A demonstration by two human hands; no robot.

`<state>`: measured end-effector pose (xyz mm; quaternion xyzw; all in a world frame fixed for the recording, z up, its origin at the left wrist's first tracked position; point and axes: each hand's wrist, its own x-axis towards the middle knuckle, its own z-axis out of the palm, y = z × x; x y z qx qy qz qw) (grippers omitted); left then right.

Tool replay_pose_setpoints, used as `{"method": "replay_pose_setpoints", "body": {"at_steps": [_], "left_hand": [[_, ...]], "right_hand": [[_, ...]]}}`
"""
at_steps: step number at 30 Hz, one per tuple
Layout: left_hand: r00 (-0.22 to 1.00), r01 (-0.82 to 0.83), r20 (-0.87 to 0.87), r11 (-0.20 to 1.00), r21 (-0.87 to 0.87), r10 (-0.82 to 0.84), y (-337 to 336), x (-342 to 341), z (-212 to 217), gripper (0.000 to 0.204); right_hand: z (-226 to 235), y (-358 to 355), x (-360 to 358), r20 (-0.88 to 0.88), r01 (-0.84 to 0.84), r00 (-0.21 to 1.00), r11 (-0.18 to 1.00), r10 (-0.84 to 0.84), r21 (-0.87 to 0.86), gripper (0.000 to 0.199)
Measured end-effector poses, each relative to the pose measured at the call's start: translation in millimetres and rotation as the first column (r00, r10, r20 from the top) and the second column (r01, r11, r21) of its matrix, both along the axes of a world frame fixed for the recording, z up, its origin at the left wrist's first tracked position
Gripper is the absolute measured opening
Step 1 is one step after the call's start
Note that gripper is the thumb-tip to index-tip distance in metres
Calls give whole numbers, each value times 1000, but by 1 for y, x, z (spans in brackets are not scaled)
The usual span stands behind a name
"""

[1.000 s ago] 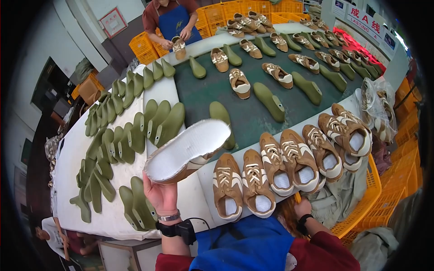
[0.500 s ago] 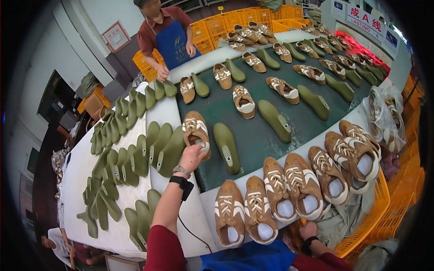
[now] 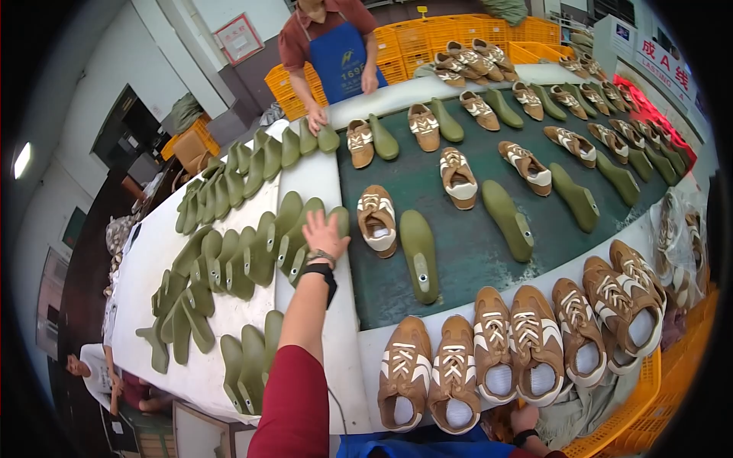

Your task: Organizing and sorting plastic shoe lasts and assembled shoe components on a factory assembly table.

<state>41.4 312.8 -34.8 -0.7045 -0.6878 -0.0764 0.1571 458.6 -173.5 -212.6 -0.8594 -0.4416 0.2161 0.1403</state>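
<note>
My left hand is open, its fingers spread over a row of olive-green shoe lasts on the white table; whether it touches one I cannot tell. Just right of it, on the dark green belt, a brown sneaker with white stripes stands beside a single last. Down at the lower edge, behind the near row of brown sneakers, my right hand is closed. Whatever it grips is hidden by the shoes.
Across the table, a co-worker in a blue apron has a hand on the lasts. Sneakers and lasts lie in pairs along the belt. Orange crates stand behind, and another orange crate is at my right.
My left hand has let go of the brown sneaker, which now stands on the belt, and has moved left over the lasts with fingers spread. The view has shifted left.
</note>
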Motion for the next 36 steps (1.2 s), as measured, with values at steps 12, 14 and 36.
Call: {"method": "replay_pose_setpoints", "body": {"at_steps": [12,14,36], "left_hand": [[934,-122,240,866,-486,266,-16,-93,39,78],[903,-177,256,842,-509,344,-24,-85,44,84],[838,-163,459,939,-304,294,-315,-17,47,68]], "right_hand": [[23,8,-10,49,63,997,997,-65,50,24],[21,9,-9,43,85,995,996,-85,-10,25],[-13,1,7,43,31,999,999,-32,16,27]]}}
